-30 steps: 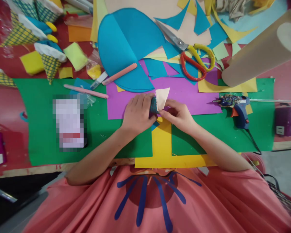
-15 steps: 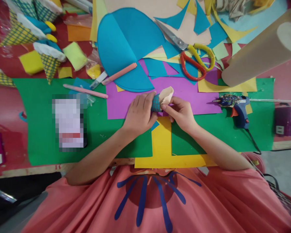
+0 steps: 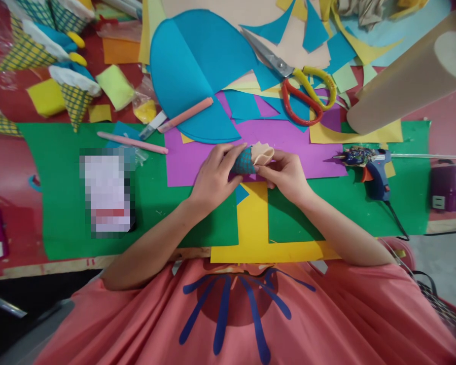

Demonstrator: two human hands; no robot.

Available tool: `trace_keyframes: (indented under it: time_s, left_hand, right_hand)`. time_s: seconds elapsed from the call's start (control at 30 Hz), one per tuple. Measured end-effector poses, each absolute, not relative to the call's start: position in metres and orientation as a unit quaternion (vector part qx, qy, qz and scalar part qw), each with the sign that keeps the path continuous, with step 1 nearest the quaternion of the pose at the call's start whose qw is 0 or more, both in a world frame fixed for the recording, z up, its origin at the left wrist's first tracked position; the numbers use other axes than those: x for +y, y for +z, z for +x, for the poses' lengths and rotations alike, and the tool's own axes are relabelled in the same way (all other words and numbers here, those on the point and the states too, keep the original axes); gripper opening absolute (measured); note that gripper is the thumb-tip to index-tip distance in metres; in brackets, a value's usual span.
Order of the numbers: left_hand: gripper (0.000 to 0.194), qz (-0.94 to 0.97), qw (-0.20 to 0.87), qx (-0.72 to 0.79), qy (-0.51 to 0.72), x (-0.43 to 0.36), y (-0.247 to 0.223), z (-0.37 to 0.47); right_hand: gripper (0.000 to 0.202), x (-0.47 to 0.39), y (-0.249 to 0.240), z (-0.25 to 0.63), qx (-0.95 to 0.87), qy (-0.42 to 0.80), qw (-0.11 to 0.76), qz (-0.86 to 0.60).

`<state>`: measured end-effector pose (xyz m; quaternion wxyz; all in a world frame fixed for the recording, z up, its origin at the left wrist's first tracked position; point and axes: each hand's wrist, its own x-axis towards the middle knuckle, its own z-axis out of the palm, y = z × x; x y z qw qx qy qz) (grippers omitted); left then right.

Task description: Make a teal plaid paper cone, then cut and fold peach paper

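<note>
Gripping: the left hand (image 3: 215, 175) closed its fingers around a teal checked roll (image 3: 245, 161), the thumb along the lower side.
Right hand: this one (image 3: 288, 176) had its fingers closed on the lower edge of a cream ruffle (image 3: 263, 153), which stuck out of the roll's right end.
Roll and ruffle: both were above the purple sheet (image 3: 197, 165), between the two hands.
Green sheet: it (image 3: 155, 218) lay under the purple one on the red counter (image 3: 18, 177), with a yellow strip (image 3: 252, 218) running down its middle.
Glue gun: the blue tool (image 3: 378, 175) lay right of the hands, nozzle toward them.
Scissors: the red-and-yellow-handled pair (image 3: 302, 94) rested among paper scraps beyond the hands.
Pens: one pink pen (image 3: 132, 142) lay partly over the green sheet; another (image 3: 185, 115) crossed the large blue circle (image 3: 197, 66).
Left side: a pixelated rectangular object (image 3: 106, 187) sat on the green sheet.
</note>
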<state>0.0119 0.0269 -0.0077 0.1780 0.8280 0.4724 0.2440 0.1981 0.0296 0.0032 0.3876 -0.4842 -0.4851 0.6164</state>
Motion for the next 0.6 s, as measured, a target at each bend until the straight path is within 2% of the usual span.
trace_keyframes:
  time_s: [0.27,0.6]
  left_hand:
    - [0.055,0.828,0.150,0.503,0.195,0.0312,-0.0059,0.0084]
    - [0.052,0.847,0.139,0.489,0.157,0.0281,-0.0018,0.0090]
  right_hand:
    - [0.045,0.0306,0.0102,0.2018,-0.542,0.638,0.364,-0.408]
    - [0.054,0.0271,0.0053,0.2023,-0.583,0.595,0.374,-0.408]
